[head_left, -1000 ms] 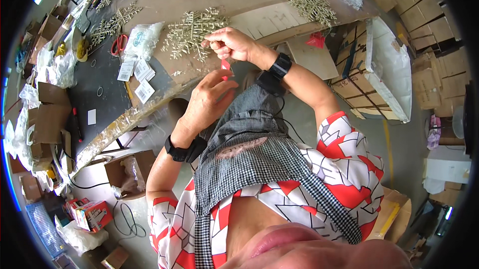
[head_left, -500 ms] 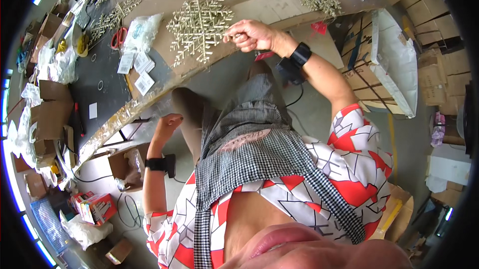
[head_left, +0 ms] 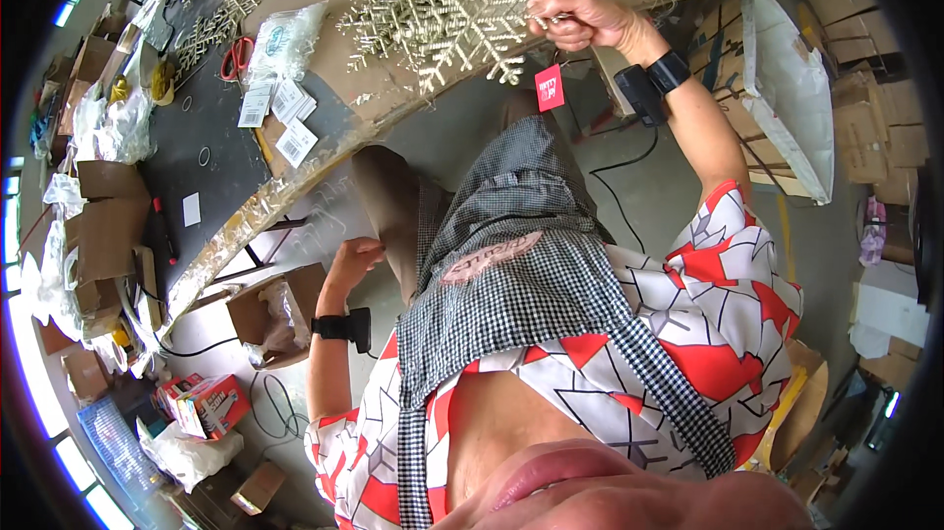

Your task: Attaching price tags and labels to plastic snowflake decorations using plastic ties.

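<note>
Gold snowflake ornament (head_left: 476, 23) extends left from right hand (head_left: 582, 19) pinching its edge; left hand (head_left: 352, 261) farther, curled, seemingly empty.

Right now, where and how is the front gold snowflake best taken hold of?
Probably by the outer end of its right arm, pinched from the right, where the right hand is. The front gold snowflake spreads its branches leftward against the pile of snowflakes, so that side looks likelier to snag.
</note>
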Motion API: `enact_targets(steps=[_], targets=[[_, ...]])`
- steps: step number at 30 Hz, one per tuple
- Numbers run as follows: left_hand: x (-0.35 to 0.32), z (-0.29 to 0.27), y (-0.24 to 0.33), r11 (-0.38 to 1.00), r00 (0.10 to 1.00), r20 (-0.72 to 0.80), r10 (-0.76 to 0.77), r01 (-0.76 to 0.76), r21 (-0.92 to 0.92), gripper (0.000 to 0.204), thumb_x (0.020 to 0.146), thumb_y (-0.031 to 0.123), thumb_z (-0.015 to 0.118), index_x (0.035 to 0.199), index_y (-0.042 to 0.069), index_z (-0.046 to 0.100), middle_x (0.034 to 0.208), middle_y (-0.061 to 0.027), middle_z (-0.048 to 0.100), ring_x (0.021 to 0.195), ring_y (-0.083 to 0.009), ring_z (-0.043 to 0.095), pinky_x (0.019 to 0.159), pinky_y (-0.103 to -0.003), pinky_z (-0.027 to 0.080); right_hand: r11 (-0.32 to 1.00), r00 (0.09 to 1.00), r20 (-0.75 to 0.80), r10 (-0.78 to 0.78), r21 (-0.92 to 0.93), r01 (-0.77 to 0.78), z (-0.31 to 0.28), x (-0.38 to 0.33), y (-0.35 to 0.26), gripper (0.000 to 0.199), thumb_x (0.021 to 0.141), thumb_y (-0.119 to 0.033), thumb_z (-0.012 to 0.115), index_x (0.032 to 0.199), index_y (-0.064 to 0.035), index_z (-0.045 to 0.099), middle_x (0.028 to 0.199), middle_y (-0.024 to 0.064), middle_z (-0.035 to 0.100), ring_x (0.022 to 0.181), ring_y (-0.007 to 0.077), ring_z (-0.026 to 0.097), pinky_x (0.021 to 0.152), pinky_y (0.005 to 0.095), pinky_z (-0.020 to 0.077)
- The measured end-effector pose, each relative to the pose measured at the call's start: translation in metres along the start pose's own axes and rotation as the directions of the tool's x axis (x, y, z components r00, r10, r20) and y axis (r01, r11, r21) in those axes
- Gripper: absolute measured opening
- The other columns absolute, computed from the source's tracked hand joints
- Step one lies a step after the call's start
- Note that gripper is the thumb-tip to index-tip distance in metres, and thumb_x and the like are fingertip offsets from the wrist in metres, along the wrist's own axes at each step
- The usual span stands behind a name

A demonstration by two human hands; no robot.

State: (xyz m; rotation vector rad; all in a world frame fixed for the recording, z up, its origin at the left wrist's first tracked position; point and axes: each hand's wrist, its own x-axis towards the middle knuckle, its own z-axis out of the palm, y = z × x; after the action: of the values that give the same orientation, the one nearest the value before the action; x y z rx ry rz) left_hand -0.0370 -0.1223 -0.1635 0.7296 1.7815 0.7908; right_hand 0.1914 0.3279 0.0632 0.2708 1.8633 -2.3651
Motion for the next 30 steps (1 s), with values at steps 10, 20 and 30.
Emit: enact_targets(steps=[10, 20, 30], targets=[[-0.023, 0.002, 0.014, 0.977, 0.982, 0.124, -0.144, 0.161, -0.139, 0.055, 0.088, 0.028, 0.06, 0.133, 0.004, 0.041, 0.125, -0.0142, 0.051, 0.11, -0.0238, 0.05, 0.098, -0.036, 0.038, 0.988, 0.955, -0.252, -0.154, -0.012, 0.156, -0.028, -0.035, -0.006, 0.027, 0.093, -0.021, 0.052, 0.095, 0.006, 0.056, 0.053, -0.0059, 0.035, 0.042, 0.0039, 0.033, 0.042, 0.0213, 0.028], [-0.208, -0.059, 0.116, 0.431, -0.319, -0.623, 0.714, -0.502, 0.75, 0.027, 0.084, 0.017, 0.052, 0.093, -0.006, 0.064, 0.08, -0.0097, 0.063, 0.073, -0.021, 0.057, 0.061, -0.03, 0.049, 0.912, 0.661, -0.69, -0.296, 0.001, 0.409, -0.104, -0.106, 0.002, 0.027, 0.095, -0.019, 0.049, 0.104, 0.005, 0.055, 0.058, -0.0064, 0.035, 0.047, 0.0037, 0.033, 0.046, 0.0209, 0.0274], [-0.098, 0.014, 0.095, 0.763, 0.109, -0.802, 0.588, -0.403, 0.505, 0.027, 0.084, 0.017, 0.051, 0.094, -0.006, 0.063, 0.081, -0.0096, 0.063, 0.073, -0.0206, 0.057, 0.061, -0.03, 0.049, 0.917, 0.555, -0.798, -0.236, 0.006, 0.398, -0.129, -0.116, 0.009, 0.023, 0.094, -0.02, 0.05, 0.099, 0.0015, 0.057, 0.059, -0.0053, 0.041, 0.044, 0.0049, 0.033, 0.046, 0.0227, 0.0286]])
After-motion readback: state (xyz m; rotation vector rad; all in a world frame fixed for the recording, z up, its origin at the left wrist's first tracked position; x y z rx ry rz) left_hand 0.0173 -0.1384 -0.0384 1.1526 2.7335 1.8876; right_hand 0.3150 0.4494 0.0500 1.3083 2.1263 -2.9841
